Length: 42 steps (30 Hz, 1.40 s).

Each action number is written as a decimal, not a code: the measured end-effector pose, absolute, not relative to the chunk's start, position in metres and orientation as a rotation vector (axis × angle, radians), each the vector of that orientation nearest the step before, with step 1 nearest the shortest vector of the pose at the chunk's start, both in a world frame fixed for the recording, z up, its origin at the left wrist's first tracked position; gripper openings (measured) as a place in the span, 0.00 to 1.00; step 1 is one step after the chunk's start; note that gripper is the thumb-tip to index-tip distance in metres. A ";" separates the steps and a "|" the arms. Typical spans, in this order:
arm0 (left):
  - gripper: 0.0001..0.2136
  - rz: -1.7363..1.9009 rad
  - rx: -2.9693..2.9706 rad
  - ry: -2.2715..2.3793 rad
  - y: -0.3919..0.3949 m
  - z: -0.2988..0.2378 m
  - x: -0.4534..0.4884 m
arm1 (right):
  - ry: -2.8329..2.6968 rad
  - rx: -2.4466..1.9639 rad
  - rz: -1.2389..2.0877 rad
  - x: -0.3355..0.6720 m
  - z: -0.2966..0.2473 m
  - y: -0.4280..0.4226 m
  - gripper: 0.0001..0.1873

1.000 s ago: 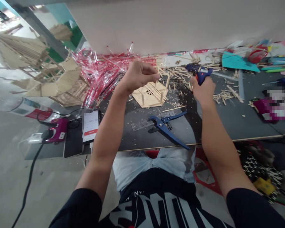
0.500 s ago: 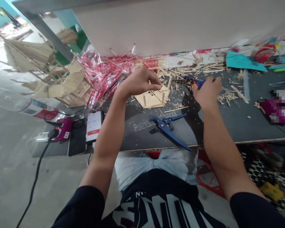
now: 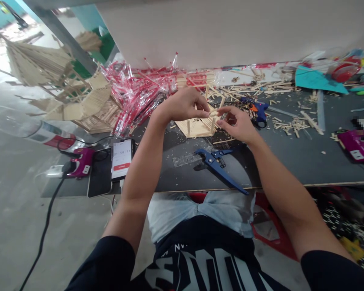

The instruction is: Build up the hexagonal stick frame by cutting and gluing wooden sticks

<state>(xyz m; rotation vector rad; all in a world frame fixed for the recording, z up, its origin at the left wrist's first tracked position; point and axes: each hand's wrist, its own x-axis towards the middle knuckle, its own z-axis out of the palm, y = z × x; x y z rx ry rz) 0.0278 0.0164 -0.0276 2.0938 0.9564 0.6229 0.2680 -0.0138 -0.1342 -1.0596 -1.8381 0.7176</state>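
Note:
My left hand (image 3: 188, 105) is closed in a pinch above a small frame of pale wooden sticks (image 3: 197, 130), which has a flat base and short uprights. A short wooden stick (image 3: 214, 113) spans the gap between my two hands' fingertips. From the right, my right hand (image 3: 238, 124) pinches its other end, fingers curled. Just beyond my right hand, a blue glue gun (image 3: 261, 113) with an orange part lies on the dark table. Nearer to me rests a blue cutter (image 3: 220, 171), its handles spread, beside a clear ruler (image 3: 183, 160).
Red-striped plastic wrappers (image 3: 136, 95) are heaped at the back left, next to a larger stick model (image 3: 91, 105). Stick offcuts (image 3: 294, 125) litter the right side. A phone (image 3: 121, 159) and a purple power strip (image 3: 81, 161) are at the left. Another purple strip (image 3: 359, 147) is at the right.
My right hand has let go of the glue gun, now lying on the table, and moved left to meet my left hand at the short stick. My left hand has stayed nearly in place.

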 end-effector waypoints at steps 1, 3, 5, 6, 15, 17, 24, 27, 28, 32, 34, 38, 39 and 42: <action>0.05 0.625 2.133 0.928 0.018 -0.029 0.027 | -1.824 -1.050 0.761 0.266 -0.134 -0.014 0.20; 0.05 0.601 2.244 0.851 0.020 -0.031 0.025 | -1.810 -1.036 0.831 0.262 -0.133 -0.016 0.21; 0.06 0.542 2.362 0.787 0.021 -0.032 0.023 | -1.818 -1.032 0.859 0.259 -0.131 -0.019 0.20; 0.07 0.516 2.405 0.771 0.021 -0.031 0.023 | -1.824 -1.034 0.856 0.258 -0.130 -0.020 0.19; 0.10 0.502 2.494 0.771 0.024 -0.035 0.023 | -1.857 -1.074 0.824 0.257 -0.137 -0.017 0.18; 0.11 0.480 2.501 0.778 0.025 -0.037 0.022 | -1.845 -1.082 0.837 0.256 -0.139 -0.016 0.16; 0.13 0.455 2.491 0.795 0.028 -0.040 0.021 | -1.837 -1.097 0.826 0.254 -0.138 -0.018 0.14; 0.13 0.450 2.485 0.783 0.030 -0.043 0.021 | -1.855 -1.106 0.808 0.255 -0.135 -0.019 0.13; 0.14 0.443 2.481 0.775 0.031 -0.044 0.021 | -1.859 -1.111 0.802 0.255 -0.135 -0.020 0.12; 0.13 0.426 2.455 0.762 0.030 -0.045 0.023 | -1.895 -1.139 0.749 0.256 -0.134 -0.019 0.10; 0.12 0.428 2.444 0.773 0.029 -0.044 0.024 | -1.916 -1.148 0.722 0.256 -0.135 -0.019 0.12; 0.12 0.398 2.427 0.799 0.027 -0.042 0.024 | -1.930 -1.142 0.688 0.256 -0.136 -0.018 0.16; 0.12 0.385 2.422 0.800 0.028 -0.042 0.024 | -1.933 -1.143 0.682 0.256 -0.136 -0.018 0.15; 0.14 0.388 2.394 0.779 0.029 -0.044 0.023 | -1.949 -1.154 0.662 0.257 -0.136 -0.018 0.11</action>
